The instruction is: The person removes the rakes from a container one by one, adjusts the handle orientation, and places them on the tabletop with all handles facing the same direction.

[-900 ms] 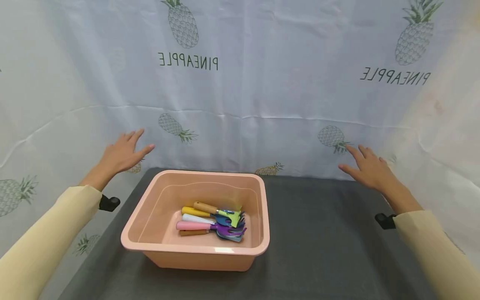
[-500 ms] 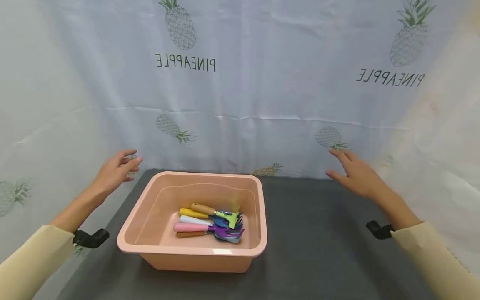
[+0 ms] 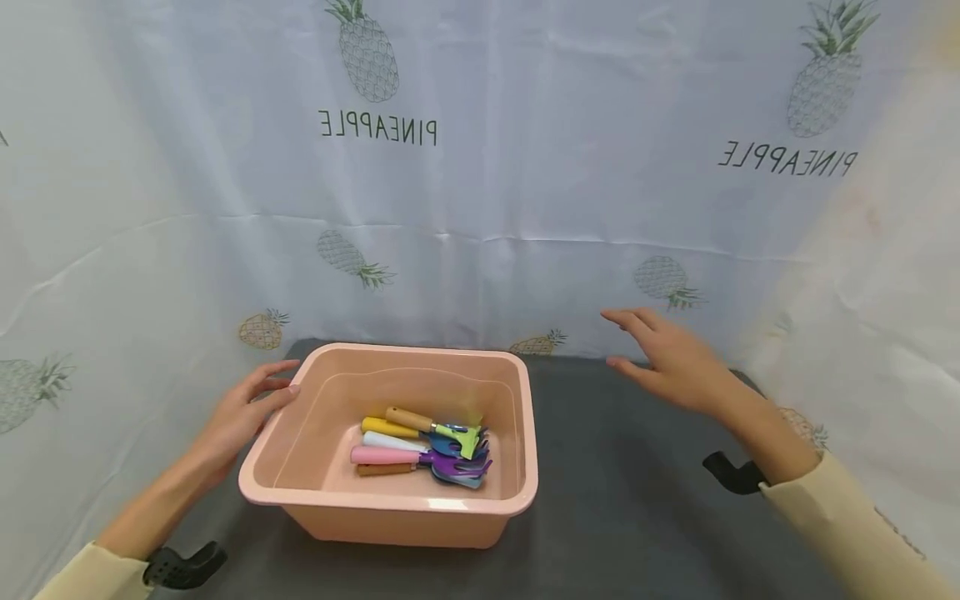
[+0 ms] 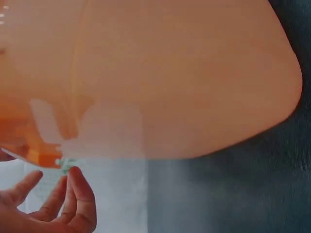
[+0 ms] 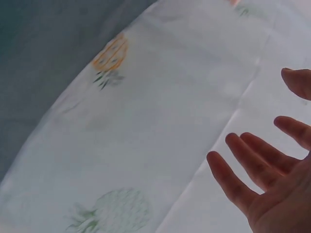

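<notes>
A pink plastic tub (image 3: 517,417) stands on the dark grey tabletop (image 3: 637,508). Inside it lie several small garden tools (image 3: 423,446) with yellow, white, pink and wooden handles and blue, green and purple heads. My left hand (image 3: 251,404) is at the tub's left rim, fingers loosely bent, thumb against the rim's outer edge. In the left wrist view the tub's pink wall (image 4: 184,77) fills the frame above my left hand (image 4: 53,206). My right hand (image 3: 663,354) hovers open above the table, right of the tub, fingers spread; the right wrist view shows my right hand (image 5: 262,184) before the cloth.
A white cloth backdrop (image 3: 480,167) printed with pineapples and mirrored "PINEAPPLE" text hangs behind and to both sides of the table. Dark grey tabletop stretches to the right of the tub and in front of it.
Both hands came down and inward from the backdrop. The left hand dropped to the tub's left rim; the right hand moved left toward the tub, still in the air.
</notes>
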Demonstrator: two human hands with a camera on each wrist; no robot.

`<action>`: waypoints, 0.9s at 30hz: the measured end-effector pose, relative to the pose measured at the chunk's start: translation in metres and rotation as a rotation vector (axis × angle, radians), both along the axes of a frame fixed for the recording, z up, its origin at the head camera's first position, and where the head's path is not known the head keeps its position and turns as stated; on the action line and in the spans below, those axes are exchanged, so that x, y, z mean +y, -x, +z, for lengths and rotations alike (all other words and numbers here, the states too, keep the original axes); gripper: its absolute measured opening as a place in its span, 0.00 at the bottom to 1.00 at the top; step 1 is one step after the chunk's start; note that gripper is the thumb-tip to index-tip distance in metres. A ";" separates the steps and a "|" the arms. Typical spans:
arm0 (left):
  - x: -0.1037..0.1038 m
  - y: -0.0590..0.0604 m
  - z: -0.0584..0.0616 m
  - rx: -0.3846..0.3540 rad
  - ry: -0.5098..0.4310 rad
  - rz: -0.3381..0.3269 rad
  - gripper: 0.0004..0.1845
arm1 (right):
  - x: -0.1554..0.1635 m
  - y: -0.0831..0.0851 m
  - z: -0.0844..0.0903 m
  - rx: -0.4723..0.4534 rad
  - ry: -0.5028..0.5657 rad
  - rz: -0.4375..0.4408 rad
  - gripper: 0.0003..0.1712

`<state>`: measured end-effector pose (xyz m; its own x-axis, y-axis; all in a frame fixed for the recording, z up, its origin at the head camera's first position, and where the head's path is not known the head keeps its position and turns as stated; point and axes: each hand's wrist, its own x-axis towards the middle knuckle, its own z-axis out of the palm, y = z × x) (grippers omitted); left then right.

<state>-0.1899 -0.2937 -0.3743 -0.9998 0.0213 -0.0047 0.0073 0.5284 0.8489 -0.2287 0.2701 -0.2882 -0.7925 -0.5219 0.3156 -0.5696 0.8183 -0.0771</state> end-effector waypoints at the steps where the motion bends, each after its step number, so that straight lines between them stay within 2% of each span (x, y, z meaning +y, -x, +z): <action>1: 0.002 0.000 0.000 0.001 -0.020 0.003 0.38 | -0.004 -0.001 0.001 0.007 -0.003 0.015 0.40; 6: 0.012 -0.003 0.001 0.035 -0.107 0.006 0.39 | -0.028 -0.005 0.005 0.008 0.001 0.074 0.40; 9: 0.017 -0.005 0.003 0.047 -0.113 0.005 0.38 | -0.041 -0.006 0.007 -0.009 0.004 0.105 0.40; 15: 0.021 -0.009 0.003 0.006 -0.098 -0.002 0.37 | -0.066 -0.009 0.011 -0.063 0.008 0.190 0.38; 22: 0.023 -0.005 0.000 0.069 -0.057 -0.029 0.35 | -0.096 -0.009 0.021 -0.143 0.019 0.256 0.35; 27: 0.022 -0.005 -0.001 0.077 -0.049 -0.041 0.34 | -0.124 -0.003 0.030 -0.208 0.015 0.299 0.34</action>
